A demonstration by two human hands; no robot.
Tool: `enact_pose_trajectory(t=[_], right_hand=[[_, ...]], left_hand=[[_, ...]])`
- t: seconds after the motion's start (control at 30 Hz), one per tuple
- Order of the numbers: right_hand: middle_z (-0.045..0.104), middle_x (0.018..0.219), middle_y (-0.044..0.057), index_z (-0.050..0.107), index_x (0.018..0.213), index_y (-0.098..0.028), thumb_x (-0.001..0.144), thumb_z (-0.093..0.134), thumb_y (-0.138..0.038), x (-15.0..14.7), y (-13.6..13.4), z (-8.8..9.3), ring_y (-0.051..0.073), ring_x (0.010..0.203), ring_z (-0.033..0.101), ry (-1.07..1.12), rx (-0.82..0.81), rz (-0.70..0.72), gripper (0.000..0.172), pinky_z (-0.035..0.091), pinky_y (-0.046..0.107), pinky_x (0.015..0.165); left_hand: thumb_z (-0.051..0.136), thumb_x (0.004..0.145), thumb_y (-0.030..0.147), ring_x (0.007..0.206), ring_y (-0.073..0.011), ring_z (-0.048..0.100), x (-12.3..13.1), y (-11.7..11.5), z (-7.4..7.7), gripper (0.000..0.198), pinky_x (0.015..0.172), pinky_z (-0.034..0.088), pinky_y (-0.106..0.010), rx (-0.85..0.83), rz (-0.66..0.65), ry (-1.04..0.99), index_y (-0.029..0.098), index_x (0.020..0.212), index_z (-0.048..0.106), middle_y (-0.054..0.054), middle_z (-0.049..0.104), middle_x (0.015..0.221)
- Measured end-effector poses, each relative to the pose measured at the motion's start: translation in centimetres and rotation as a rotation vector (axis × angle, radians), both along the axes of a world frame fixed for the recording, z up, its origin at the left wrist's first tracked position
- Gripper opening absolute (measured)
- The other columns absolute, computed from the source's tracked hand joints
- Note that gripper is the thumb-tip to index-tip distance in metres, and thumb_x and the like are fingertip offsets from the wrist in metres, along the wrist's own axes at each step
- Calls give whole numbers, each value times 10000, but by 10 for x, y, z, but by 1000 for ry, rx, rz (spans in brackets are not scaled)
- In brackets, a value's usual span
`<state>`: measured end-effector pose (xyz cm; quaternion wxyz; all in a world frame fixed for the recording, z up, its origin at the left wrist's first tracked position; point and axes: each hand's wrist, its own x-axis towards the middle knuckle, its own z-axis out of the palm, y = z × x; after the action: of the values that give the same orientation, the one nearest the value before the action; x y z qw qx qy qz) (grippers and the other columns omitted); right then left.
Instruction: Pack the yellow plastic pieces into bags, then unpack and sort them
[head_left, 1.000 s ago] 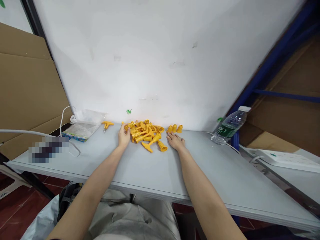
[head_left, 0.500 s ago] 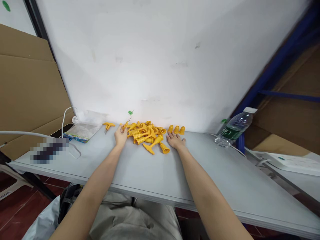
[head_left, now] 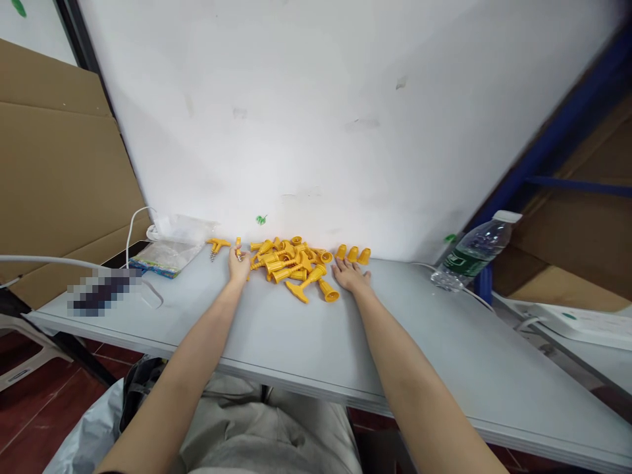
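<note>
My left hand (head_left: 239, 266) is closed on a yellow-handled corkscrew (head_left: 238, 243), its handle upward and the metal spiral low by my fingers. Just left of it, another T-handled corkscrew (head_left: 217, 244) rests on the table with its spiral toward me. To the right lies a heap of yellow corkscrew parts (head_left: 284, 262), handles and ribbed hollow sleeves mixed together. My right hand (head_left: 351, 274) lies flat on the table with fingers spread, holding nothing. Beyond its fingertips, three yellow caps (head_left: 352, 254) stand in a row.
A clear plastic bag (head_left: 172, 253) and a white cable (head_left: 129, 237) lie on the left of the grey table (head_left: 296, 342). A water bottle (head_left: 471, 253) leans at the right by a blue rack post (head_left: 513, 171). A white wall (head_left: 306, 118) closes off the back.
The corkscrew in my left hand has turned from spiral up to handle up, and moved left, closer to the one lying there. My right hand stays flat. The view has shifted slightly.
</note>
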<state>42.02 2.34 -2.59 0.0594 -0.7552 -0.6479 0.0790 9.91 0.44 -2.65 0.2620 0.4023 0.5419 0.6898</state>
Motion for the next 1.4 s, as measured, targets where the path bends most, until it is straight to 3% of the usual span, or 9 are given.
enact_pose_trajectory(t=[0.1, 0.2, 0.4, 0.53, 0.73, 0.97, 1.17, 1.27, 1.4], right_hand=[[180, 1616, 83, 218, 1541, -280, 962, 113, -497, 0, -1, -1, 318, 1475, 150, 11, 12, 0, 627, 142, 684, 1105], [205, 1609, 77, 255, 1533, -259, 966, 129, -477, -2, -6, 0, 304, 1473, 170, 15, 32, -6, 621, 151, 652, 1124], [261, 1592, 59, 357, 1494, -218, 975, 188, -410, -3, -15, 1, 277, 1461, 221, -2, 56, -7, 578, 192, 572, 1146], [292, 1580, 72, 395, 1469, -232, 977, 215, -382, -1, -17, -2, 271, 1449, 253, -10, 77, 13, 545, 226, 577, 1129], [325, 1565, 79, 420, 1452, -252, 978, 219, -361, -3, -22, -1, 273, 1431, 297, -31, 90, 27, 526, 256, 579, 1115], [275, 1587, 49, 373, 1481, -238, 984, 186, -364, -8, -27, 3, 239, 1455, 254, -41, 53, -6, 546, 228, 535, 1150], [267, 1590, 49, 369, 1484, -219, 986, 194, -367, -7, -29, 4, 238, 1457, 247, -44, 49, 1, 548, 223, 525, 1153], [275, 1587, 52, 379, 1479, -225, 986, 209, -365, -6, -29, 4, 237, 1456, 249, -37, 49, 7, 540, 222, 523, 1152], [281, 1583, 56, 382, 1479, -206, 985, 222, -367, -6, -29, 3, 248, 1455, 249, -9, 57, 3, 544, 203, 523, 1159]], left_hand=[[682, 730, 201, 708, -92, 610, 3, -1, 4, 487, 535, 449, -180, -129, 8, -119, 208, 1184, 505, -46, 582, 996], [718, 723, 256, 763, -107, 627, 3, -3, 8, 518, 498, 429, -162, -137, -6, -151, 218, 1188, 494, -70, 566, 1067], [626, 808, 357, 777, -113, 653, 0, -3, 8, 481, 460, 421, -144, -128, -64, -220, 219, 1239, 466, -62, 565, 1019], [560, 844, 425, 841, -145, 671, -2, -1, 7, 480, 519, 505, -190, -101, -99, -242, 236, 1275, 468, -95, 563, 1143], [514, 848, 214, 936, -167, 685, 0, 4, 5, 484, 718, 577, -273, 5, -106, -174, 274, 1326, 473, -99, 589, 1184], [527, 734, 80, 1007, -215, 676, -15, 19, 2, 361, 837, 547, -330, -42, -12, 54, 190, 1058, 641, -112, 671, 1103], [543, 635, -8, 1152, -275, 600, -49, 32, 13, 291, 1076, 383, -445, -50, 20, 338, 182, 814, 674, -113, 700, 1028], [546, 639, -3, 1237, -300, 541, -69, 33, 15, 330, 1134, 263, -538, -127, 43, 459, 197, 866, 679, -120, 691, 1109], [460, 730, 2, 1388, -285, 385, -85, 30, 13, 510, 1156, 110, -624, -422, 63, 735, 196, 1177, 615, -140, 523, 1416]])
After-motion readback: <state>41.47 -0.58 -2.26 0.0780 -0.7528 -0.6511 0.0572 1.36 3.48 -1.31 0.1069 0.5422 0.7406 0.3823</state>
